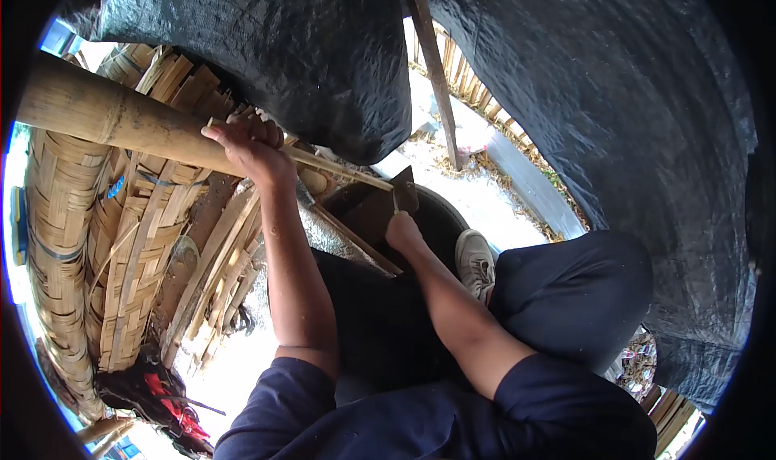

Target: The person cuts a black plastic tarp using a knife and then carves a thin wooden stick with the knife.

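My left hand is closed around a thin bamboo stick, beside a thick bamboo pole. The stick slants down to the right from that hand. My right hand, lower and further right, is closed on the handle of a broad-bladed knife. Its dark, wide blade stands up above the fist, and the stick's far end meets it or lies just in front; I cannot tell which. Beneath the knife is a dark round tub.
Woven bamboo rolls and split bamboo strips stand at the left. Black plastic sheeting hangs overhead and at the right. A wooden post slants down at the back. My shoe is beside the tub.
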Tool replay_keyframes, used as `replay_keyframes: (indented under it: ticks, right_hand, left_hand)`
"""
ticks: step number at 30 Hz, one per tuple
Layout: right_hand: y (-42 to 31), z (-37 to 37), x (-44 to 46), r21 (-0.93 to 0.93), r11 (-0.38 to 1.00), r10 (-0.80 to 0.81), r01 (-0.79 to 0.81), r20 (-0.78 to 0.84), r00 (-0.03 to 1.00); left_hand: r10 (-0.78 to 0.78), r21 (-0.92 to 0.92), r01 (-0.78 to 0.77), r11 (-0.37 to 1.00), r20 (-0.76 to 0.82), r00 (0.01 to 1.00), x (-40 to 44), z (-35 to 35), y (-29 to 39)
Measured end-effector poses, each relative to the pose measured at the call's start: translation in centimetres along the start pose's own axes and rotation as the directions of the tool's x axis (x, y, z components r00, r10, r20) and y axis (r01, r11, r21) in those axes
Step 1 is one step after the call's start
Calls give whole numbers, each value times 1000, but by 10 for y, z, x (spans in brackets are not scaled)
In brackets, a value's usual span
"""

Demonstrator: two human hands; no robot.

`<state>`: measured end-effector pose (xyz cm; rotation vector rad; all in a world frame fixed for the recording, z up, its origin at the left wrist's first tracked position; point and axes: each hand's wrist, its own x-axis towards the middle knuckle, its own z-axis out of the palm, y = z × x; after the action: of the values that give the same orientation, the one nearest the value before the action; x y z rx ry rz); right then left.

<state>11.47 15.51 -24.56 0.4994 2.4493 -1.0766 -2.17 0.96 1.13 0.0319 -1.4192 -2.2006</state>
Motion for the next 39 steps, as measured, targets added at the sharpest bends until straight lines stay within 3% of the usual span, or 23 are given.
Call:
replay_keyframes:
  ticks: [1,3,4,7,11,13,14,17,19,21,23,25,29,30,33,34,35,37,39]
  right_hand:
    - [-6,-3,5,6,1000,-2,2,-14,1000]
    - [-31,-14,-6,42,977,-198,210,-203,959]
    - [-67,-27,-19,54,919,-344,391,-377,860]
    - [-131,-50,-45,188,872,-386,452,-301,872]
    - [-94,-10,-17,154,935,-262,319,-306,915]
    - [-87,-3,-4,127,805,-485,579,-421,766]
    - [-86,2,8,60,806,-537,589,-345,770]
    - [-133,-36,-28,99,868,-435,486,-321,841]
    - [-129,-35,-35,74,854,-478,515,-282,832]
    - [-102,-23,-31,64,948,-290,313,-241,926]
    - [-95,-22,-18,0,945,-318,327,-224,921]
    - [-108,-22,-14,-23,908,-405,419,-310,860]
    - [-148,-58,-50,149,830,-462,537,-355,813]
    - [-130,-37,-33,94,808,-518,582,-358,777]
    - [-97,-19,-19,-31,879,-453,476,-367,813]
    - [-102,-16,-10,-60,850,-493,523,-440,751]
    - [-101,-15,-2,-61,851,-494,522,-434,754]
    - [-145,-61,-34,104,905,-340,413,-406,848]
    - [-150,-69,-43,121,878,-367,463,-452,813]
  left_hand:
    - [5,-8,-5,1000,12,1000,4,4,-1]
    - [5,-42,-4,999,28,1000,-2,1,-1]
    - [7,-33,-7,999,5,1000,-3,1,-1]
    - [3,-20,-4,1000,-29,1000,-4,3,3]
    - [32,22,-30,999,-101,994,-8,3,7]
    - [36,18,-33,999,-151,988,7,-12,3]
    - [17,26,-12,1000,-206,978,9,-23,-1]
    - [7,13,-5,1000,-201,980,8,-24,2]
    - [-15,2,15,1000,-177,984,4,-17,3]
    - [18,23,-14,1000,-191,981,-1,-1,6]
    - [3,-11,-5,1000,-189,982,6,-6,3]
    - [4,-29,-10,1000,-182,983,5,-9,5]
    - [-18,-58,9,998,-163,986,6,-18,2]
    - [-21,-46,14,999,-155,988,6,-18,3]
    - [-28,-63,19,998,-152,988,10,-23,2]
    - [-35,-77,23,997,-159,987,13,-25,2]
    - [-37,-75,25,997,-165,986,12,-27,-2]
    - [0,-64,-9,998,-130,992,6,-20,2]
    - [-13,-74,5,997,-117,993,5,-17,3]
